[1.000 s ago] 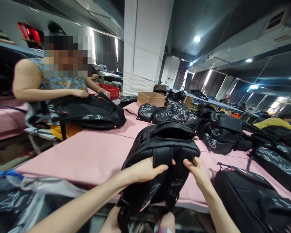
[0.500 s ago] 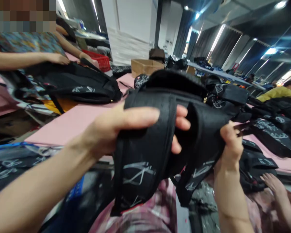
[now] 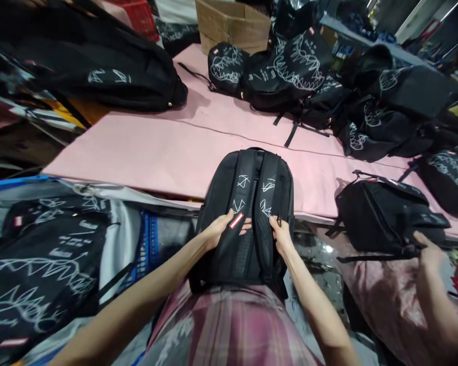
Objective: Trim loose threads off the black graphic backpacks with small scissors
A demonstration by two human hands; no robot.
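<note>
Two bare hands rest on one black fabric backpack with white scribble print on its shoulder straps [image 3: 252, 203], which lies back-side up, its upper part on the edge of the pink padded table [image 3: 145, 152] and its lower part hanging toward the person's plaid-clothed lap. The left hand [image 3: 217, 231] lies on the left strap with its fingers curled loosely over the strap's edge, the thumb close beside a small red-and-white label [image 3: 236, 220]; the fingers press the fabric rather than closing tight around it. The right hand [image 3: 280, 236] is pinched together on the right strap, thumb and forefinger clamped on a small dark strap end near the strap's lower part.

Just right of this bag, a second black backpack [image 3: 385, 218] lies at the table's edge, and another person's hand [image 3: 429, 249] touches its near corner. Farther back on the table, a heap of black backpacks with white scrawled teeth patterns [image 3: 290, 71] lies before a brown cardboard box [image 3: 229, 23]. At the far left of the table sits a large black bag [image 3: 99, 66]. Left of the person, below table level, lies a pile of black printed backpacks [image 3: 34, 269].
</note>
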